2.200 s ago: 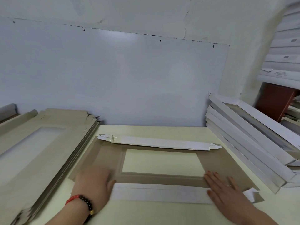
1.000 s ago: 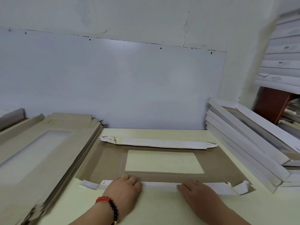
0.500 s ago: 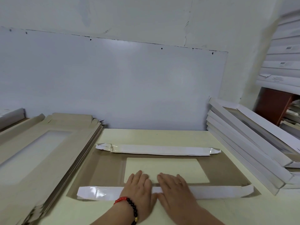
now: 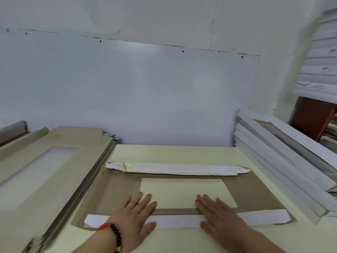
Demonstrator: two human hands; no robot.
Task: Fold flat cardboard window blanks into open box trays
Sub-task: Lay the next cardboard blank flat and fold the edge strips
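Lying flat on the pale yellow table (image 4: 182, 152), one brown cardboard window blank (image 4: 255, 194) is seen, with its two long white flaps folded inward: the far white flap (image 4: 178, 169) beside the rectangular window opening (image 4: 184, 190), and the near white flap (image 4: 178, 221) at the table's front edge. The near flap is pressed down by two hands set well apart, each with straight, spread fingers and nothing gripped. The left hand (image 4: 135, 216), marked by one gold ring and one red-and-black bead bracelet (image 4: 112, 232), is laid across the flap's left half, its fingertips reaching the window opening. The right hand (image 4: 217, 214), with one ring, is laid across the flap's right half. To the left, one tall stack of flat brown blanks (image 4: 45, 172) is placed beside the work piece. To the right, one leaning stack of folded white box trays (image 4: 284, 172) is found, several deep; the exact count cannot be told. A pale blue-white wall panel (image 4: 127, 92) is fixed behind the table.
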